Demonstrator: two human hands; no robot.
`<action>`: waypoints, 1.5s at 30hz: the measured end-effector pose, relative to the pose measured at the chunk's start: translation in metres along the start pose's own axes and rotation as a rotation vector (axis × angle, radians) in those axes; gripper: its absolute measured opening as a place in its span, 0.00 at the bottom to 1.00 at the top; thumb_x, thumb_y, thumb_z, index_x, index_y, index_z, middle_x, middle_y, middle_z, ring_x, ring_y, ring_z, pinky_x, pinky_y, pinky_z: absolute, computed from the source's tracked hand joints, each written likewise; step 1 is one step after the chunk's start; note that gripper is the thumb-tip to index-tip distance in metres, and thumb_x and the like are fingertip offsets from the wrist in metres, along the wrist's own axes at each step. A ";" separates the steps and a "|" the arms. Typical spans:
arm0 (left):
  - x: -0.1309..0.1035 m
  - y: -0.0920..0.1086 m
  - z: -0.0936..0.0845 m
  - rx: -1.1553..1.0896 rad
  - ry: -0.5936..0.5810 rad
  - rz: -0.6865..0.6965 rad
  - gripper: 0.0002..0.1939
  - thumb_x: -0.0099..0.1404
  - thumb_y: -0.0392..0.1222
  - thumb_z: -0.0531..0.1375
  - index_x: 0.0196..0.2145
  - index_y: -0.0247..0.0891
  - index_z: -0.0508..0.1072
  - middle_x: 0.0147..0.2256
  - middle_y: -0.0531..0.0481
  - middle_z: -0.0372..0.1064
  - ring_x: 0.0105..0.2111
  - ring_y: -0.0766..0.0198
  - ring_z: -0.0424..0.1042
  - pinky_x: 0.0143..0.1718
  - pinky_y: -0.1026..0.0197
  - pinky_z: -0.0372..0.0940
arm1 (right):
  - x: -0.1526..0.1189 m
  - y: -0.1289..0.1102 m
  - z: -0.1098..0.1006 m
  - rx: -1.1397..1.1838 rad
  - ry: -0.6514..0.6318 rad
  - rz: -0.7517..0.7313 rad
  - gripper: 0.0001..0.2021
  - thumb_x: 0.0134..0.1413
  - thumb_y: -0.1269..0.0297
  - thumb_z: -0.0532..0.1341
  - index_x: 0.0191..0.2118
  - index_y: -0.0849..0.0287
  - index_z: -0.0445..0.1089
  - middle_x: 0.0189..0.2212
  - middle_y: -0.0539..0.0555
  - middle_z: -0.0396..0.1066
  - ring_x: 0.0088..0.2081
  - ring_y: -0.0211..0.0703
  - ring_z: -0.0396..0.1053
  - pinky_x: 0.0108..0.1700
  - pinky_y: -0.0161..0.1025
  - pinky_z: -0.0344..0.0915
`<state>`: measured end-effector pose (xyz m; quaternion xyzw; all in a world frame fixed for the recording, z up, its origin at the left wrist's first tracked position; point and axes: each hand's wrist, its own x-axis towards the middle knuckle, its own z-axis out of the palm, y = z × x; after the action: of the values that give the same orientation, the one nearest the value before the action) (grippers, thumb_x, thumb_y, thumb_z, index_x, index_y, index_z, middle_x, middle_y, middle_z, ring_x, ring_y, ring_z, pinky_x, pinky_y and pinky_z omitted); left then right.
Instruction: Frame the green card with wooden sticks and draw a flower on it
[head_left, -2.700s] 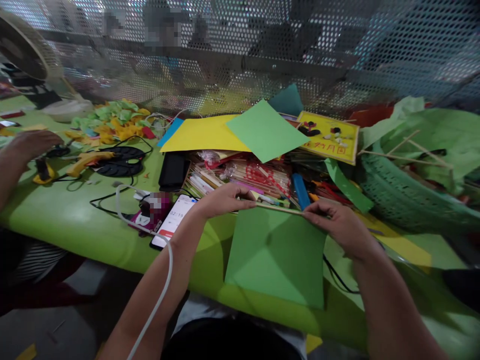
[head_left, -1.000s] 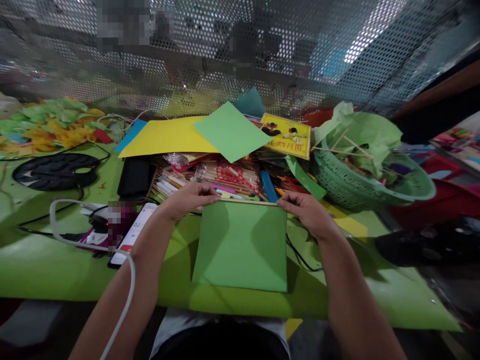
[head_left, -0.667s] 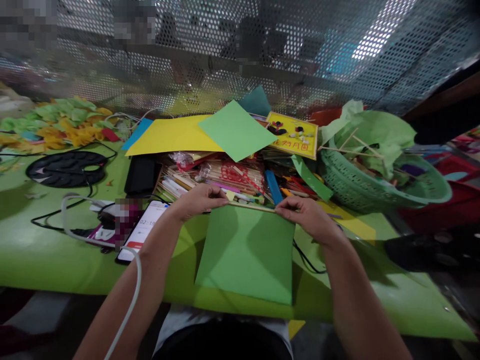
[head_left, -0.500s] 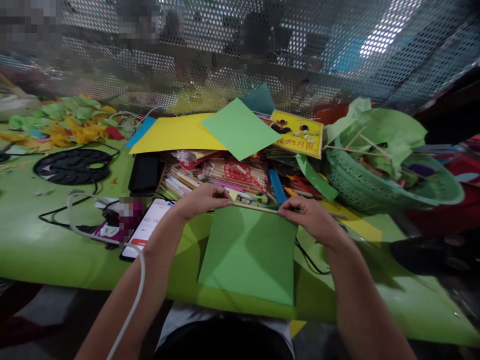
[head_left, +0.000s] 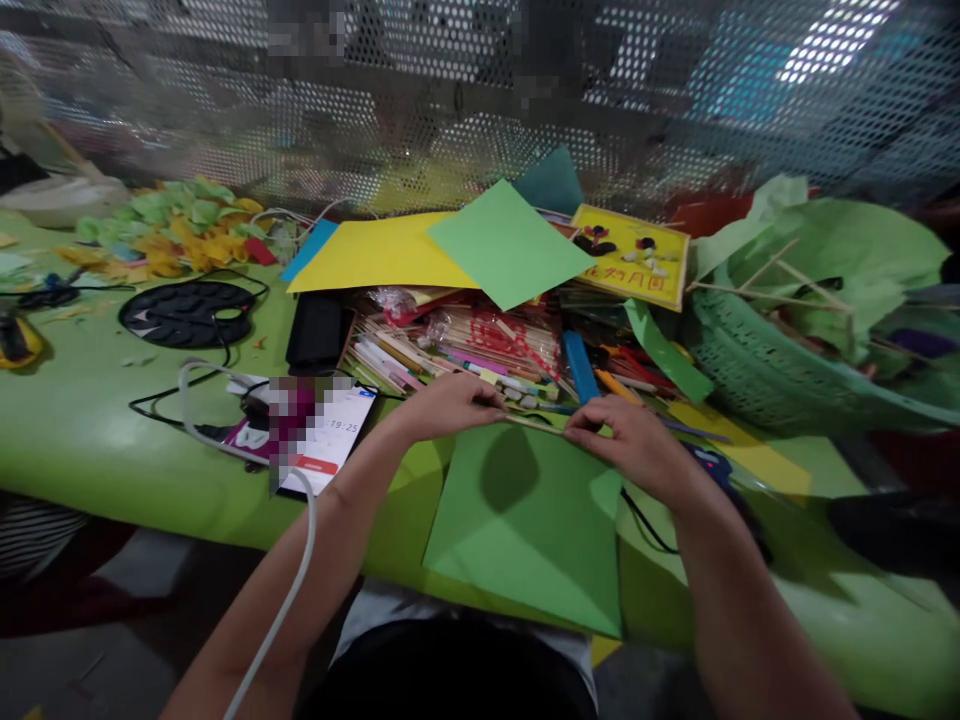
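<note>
A thin pale stick (head_left: 534, 425) lies across the far edge of a green paper sheet (head_left: 529, 530) near the table's front. My left hand (head_left: 457, 405) pinches the stick's left end, and my right hand (head_left: 619, 430) pinches its right end. The fingers of both hands are closed, partly over the paper's far edge. Just beyond them sits a heap of pens, wrapped sticks (head_left: 502, 338) and a blue marker (head_left: 580, 366). A light green square (head_left: 511, 245) rests on a yellow sheet (head_left: 386, 252) above the heap.
On the left are a phone (head_left: 330, 440) with a white cable, a black palette-shaped object (head_left: 184, 315) and crumpled green and orange paper (head_left: 165, 225). A green basket (head_left: 780, 370) with scraps stands at the right. Behind rises a perforated metal panel (head_left: 450, 110).
The view has turned a little left, so things appear further right. My hands are closer together on the stick, and the gap between them is narrower.
</note>
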<state>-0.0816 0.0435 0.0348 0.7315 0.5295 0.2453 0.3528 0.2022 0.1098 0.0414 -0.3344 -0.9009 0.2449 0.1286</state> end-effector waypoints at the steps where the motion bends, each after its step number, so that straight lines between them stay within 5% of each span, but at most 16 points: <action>1: 0.000 0.002 0.001 0.010 -0.012 0.012 0.10 0.66 0.42 0.62 0.39 0.38 0.82 0.38 0.48 0.80 0.40 0.58 0.75 0.43 0.60 0.63 | 0.000 -0.001 0.001 -0.006 -0.002 -0.008 0.10 0.63 0.57 0.64 0.32 0.54 0.77 0.32 0.54 0.77 0.38 0.50 0.71 0.42 0.45 0.62; 30: 0.001 0.012 0.014 0.123 -0.036 0.047 0.08 0.66 0.40 0.62 0.39 0.40 0.82 0.39 0.49 0.81 0.41 0.58 0.76 0.44 0.60 0.63 | 0.005 -0.019 0.014 -0.099 -0.021 -0.012 0.13 0.66 0.55 0.61 0.33 0.54 0.78 0.32 0.56 0.79 0.38 0.51 0.71 0.40 0.45 0.59; 35: 0.003 0.006 0.010 0.106 -0.005 0.014 0.09 0.66 0.39 0.61 0.37 0.38 0.82 0.37 0.49 0.81 0.40 0.58 0.75 0.42 0.60 0.63 | 0.004 -0.011 0.006 -0.018 0.051 0.027 0.12 0.64 0.54 0.61 0.38 0.53 0.79 0.37 0.55 0.80 0.41 0.52 0.73 0.44 0.46 0.63; 45: 0.002 0.000 0.004 0.078 0.009 0.016 0.12 0.67 0.46 0.60 0.37 0.38 0.81 0.36 0.47 0.79 0.38 0.58 0.74 0.40 0.61 0.62 | 0.003 0.002 -0.001 0.138 0.103 0.161 0.15 0.57 0.49 0.64 0.29 0.54 0.76 0.31 0.52 0.78 0.35 0.49 0.73 0.41 0.45 0.65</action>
<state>-0.0785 0.0446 0.0321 0.7478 0.5344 0.2307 0.3193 0.2011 0.1134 0.0410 -0.4082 -0.8443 0.2985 0.1775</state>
